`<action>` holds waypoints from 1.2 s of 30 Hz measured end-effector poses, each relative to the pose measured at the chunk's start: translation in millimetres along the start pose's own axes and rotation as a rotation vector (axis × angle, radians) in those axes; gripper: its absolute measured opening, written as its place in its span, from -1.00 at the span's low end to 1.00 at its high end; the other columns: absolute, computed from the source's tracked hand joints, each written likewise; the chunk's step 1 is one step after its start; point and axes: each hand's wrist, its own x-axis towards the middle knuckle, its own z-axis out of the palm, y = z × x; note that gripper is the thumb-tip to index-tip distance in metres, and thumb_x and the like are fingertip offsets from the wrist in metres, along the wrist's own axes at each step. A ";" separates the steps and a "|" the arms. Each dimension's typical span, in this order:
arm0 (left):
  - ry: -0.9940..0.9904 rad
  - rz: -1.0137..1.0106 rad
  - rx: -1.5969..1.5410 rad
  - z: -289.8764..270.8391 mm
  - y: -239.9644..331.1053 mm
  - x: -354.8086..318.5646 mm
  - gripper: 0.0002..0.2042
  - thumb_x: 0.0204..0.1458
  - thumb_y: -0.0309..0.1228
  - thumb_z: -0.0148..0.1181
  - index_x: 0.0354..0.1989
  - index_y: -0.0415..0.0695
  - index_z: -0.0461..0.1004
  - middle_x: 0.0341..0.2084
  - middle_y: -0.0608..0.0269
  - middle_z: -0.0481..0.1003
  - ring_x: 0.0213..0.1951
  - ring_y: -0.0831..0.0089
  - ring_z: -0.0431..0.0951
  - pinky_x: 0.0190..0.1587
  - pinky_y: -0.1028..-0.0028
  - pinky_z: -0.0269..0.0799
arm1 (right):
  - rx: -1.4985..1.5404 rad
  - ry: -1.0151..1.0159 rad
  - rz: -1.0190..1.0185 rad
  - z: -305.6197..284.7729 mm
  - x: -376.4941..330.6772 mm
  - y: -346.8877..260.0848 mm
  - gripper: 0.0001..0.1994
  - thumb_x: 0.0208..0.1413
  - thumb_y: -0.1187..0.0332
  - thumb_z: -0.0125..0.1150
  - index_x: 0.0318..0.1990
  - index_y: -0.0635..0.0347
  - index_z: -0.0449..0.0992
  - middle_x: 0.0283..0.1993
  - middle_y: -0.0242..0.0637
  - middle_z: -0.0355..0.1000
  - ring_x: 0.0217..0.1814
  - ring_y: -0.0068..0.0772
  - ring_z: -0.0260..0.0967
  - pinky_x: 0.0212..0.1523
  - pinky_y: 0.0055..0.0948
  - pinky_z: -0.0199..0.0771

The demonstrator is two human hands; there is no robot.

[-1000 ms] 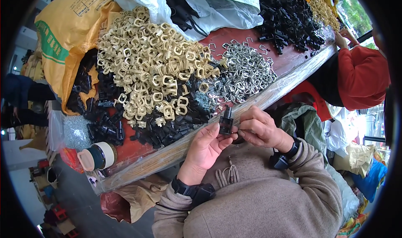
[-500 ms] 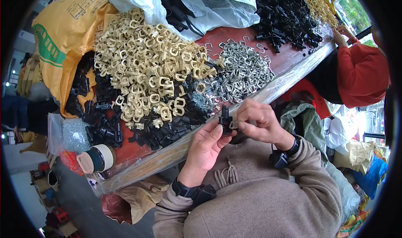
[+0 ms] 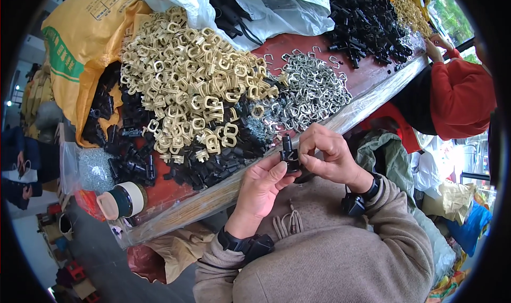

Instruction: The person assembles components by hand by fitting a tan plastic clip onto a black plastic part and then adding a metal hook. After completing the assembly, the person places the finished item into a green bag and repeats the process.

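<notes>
In front of my chest, my left hand (image 3: 260,190) grips a small black plastic fitting (image 3: 289,155) between thumb and fingers, its narrow stem pointing up. My right hand (image 3: 331,158) is closed in a pinch against the fitting's right side. Whatever lies between its fingertips is hidden. Just beyond my hands, on the table, is a heap of bent silver metal clips (image 3: 314,87). Left of these rises a large pile of cream plastic clips (image 3: 186,84), with black plastic parts (image 3: 207,170) along its near side.
A wrapped table edge (image 3: 191,210) runs diagonally past my hands. Yellow woven sack (image 3: 85,31) and tape roll (image 3: 130,199) stand left; a white plastic bag (image 3: 287,10) lies behind. More black fittings (image 3: 367,26) are heaped far right, near a person in red (image 3: 463,95).
My right fingertips have pressed closer to the fitting, and a small metal clip seen between them before is now covered. At the far left, another person's hands have come into sight.
</notes>
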 end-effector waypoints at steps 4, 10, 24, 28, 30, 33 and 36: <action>0.047 -0.013 0.055 0.3 2.3 -10.5 -0.70 -0.07 -0.39 0.07 -0.15 -0.22 0.32 -0.33 0.29 0.42 -0.38 0.57 0.45 -0.37 0.70 0.36 | -0.132 -0.125 -0.075 3.2 4.5 -12.8 -0.92 -0.22 0.51 0.09 -0.54 0.25 0.31 -0.48 -0.27 0.22 -0.44 -0.34 0.19 -0.43 -0.48 0.19; 0.091 -0.012 0.026 -7.1 -10.8 -7.8 -0.71 -0.08 -0.34 0.08 -0.17 -0.17 0.34 -0.40 0.39 0.40 -0.43 0.66 0.40 -0.36 0.70 0.34 | -0.348 -0.148 -0.111 14.7 -0.2 -22.4 -0.85 -0.32 0.58 0.05 -0.50 0.28 0.27 -0.41 -0.15 0.18 -0.38 -0.18 0.14 -0.35 -0.39 0.16; -0.011 0.097 0.137 -13.0 -12.9 0.9 -0.76 -0.08 -0.30 0.08 -0.26 -0.15 0.39 -0.42 0.47 0.40 -0.36 0.71 0.36 -0.31 0.64 0.36 | -0.489 -0.151 -0.364 16.7 9.1 -24.3 -0.84 -0.40 0.65 0.00 -0.59 0.26 0.20 -0.45 -0.17 0.14 -0.41 -0.21 0.07 -0.38 -0.38 0.10; -0.039 0.132 0.157 -17.3 -15.4 1.3 -0.77 -0.06 -0.30 0.06 -0.27 -0.16 0.38 -0.41 0.47 0.39 -0.37 0.70 0.37 -0.31 0.63 0.36 | -0.599 -0.294 -0.328 8.9 0.2 -29.4 -0.83 -0.16 0.47 0.07 -0.32 0.21 0.35 -0.18 -0.03 0.24 -0.12 0.13 0.12 -0.08 -0.05 0.12; -0.038 0.132 0.184 -20.4 -9.3 4.7 -0.77 -0.05 -0.30 0.05 -0.27 -0.16 0.38 -0.41 0.47 0.39 -0.37 0.70 0.37 -0.30 0.63 0.36 | -0.599 -0.244 -0.382 16.8 6.9 -29.9 -0.85 -0.24 0.52 0.05 -0.41 0.23 0.30 -0.27 -0.08 0.20 -0.21 0.02 0.10 -0.18 -0.16 0.11; -0.024 0.111 0.180 -19.8 -10.0 4.8 -0.77 -0.03 -0.30 0.02 -0.27 -0.16 0.37 -0.40 0.46 0.39 -0.38 0.70 0.38 -0.30 0.63 0.36 | -0.600 -0.192 -0.451 27.4 13.9 -23.5 -0.86 -0.39 0.63 0.00 -0.60 0.25 0.21 -0.46 -0.17 0.13 -0.39 -0.18 0.07 -0.38 -0.37 0.09; -0.057 0.202 0.211 -5.1 -8.1 -8.2 -0.75 -0.01 -0.29 -0.01 -0.23 -0.17 0.35 -0.39 0.44 0.39 -0.39 0.68 0.39 -0.30 0.64 0.36 | -0.572 -0.181 -0.387 14.2 -4.2 -21.0 -0.82 -0.40 0.55 0.13 -0.61 0.23 0.23 -0.46 -0.19 0.13 -0.41 -0.21 0.10 -0.38 -0.39 0.12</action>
